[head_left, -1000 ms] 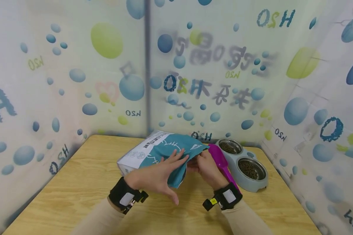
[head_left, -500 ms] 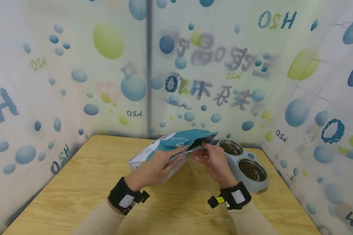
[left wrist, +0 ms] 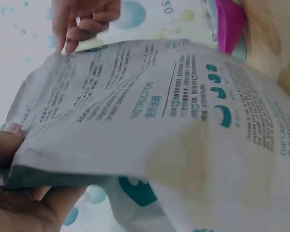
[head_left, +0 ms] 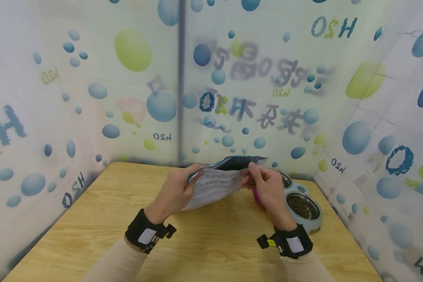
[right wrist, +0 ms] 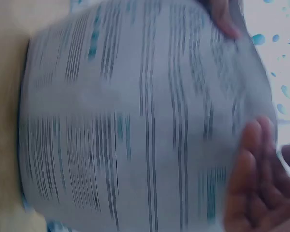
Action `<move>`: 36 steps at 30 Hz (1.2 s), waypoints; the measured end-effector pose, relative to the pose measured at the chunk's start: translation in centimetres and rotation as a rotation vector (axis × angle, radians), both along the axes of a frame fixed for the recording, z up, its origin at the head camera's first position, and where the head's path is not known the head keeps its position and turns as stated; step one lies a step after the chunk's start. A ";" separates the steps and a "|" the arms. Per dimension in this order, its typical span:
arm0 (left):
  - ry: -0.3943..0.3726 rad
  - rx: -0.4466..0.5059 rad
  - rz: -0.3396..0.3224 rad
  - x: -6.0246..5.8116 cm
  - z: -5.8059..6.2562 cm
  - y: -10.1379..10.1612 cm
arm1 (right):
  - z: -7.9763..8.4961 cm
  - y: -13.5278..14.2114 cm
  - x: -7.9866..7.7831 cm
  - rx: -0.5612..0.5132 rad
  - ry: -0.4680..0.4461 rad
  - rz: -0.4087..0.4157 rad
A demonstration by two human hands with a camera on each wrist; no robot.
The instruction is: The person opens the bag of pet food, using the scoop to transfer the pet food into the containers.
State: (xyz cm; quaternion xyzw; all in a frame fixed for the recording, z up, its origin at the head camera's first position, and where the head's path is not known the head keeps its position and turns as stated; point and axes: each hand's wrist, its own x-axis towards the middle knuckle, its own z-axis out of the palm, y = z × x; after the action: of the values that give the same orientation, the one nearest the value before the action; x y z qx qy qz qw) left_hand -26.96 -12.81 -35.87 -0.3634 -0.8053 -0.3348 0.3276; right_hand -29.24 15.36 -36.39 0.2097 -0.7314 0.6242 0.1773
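Observation:
A pet food bag [head_left: 216, 186] is tilted with its printed white back towards me and its dark mouth gaping at the top. My left hand [head_left: 172, 192] grips the bag's left top corner, thumb on the printed side and fingers behind, as the left wrist view also shows. At the right end of the mouth, my right hand [head_left: 269, 192] pinches the near rim between thumb and fingers. The right wrist view has the right hand's fingers [right wrist: 251, 179] right at the bag's edge. The bag's contents are hidden.
To the right stands a pale blue double pet bowl [head_left: 311, 226] with brown kibble [head_left: 297, 206] in its front metal dish. A magenta scoop [head_left: 258, 197] lies beside it, mostly covered by the right hand. Bubble-patterned curtains [head_left: 134, 98] enclose the wooden table [head_left: 204, 246].
The bag has turned from its teal front to its white back and its mouth has spread. My left hand went from spread fingers to gripping the corner. The right hand shifted right with the rim.

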 end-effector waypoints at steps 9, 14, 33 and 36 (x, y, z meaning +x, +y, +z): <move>0.032 0.073 0.015 -0.3 0.7 -1.4 | 0.5 1.8 -0.3 0.119 0.314 -0.307; 0.016 0.090 0.027 -0.3 0.9 -1.6 | 1.1 1.7 0.2 0.129 0.281 -0.227; -0.116 0.275 -0.015 0.3 2.8 -2.8 | 2.5 1.9 2.2 -0.086 0.286 -0.135; -0.180 0.303 -0.030 0.4 2.9 -3.0 | 2.3 2.1 2.1 -0.120 0.245 -0.103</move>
State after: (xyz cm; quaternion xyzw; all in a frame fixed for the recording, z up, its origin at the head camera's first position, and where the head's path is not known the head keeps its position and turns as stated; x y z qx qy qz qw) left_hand -26.61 -15.78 -32.92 -0.2904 -0.7663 -0.4883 0.3002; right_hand -27.17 17.48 -34.06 0.2354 -0.6754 0.6268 0.3091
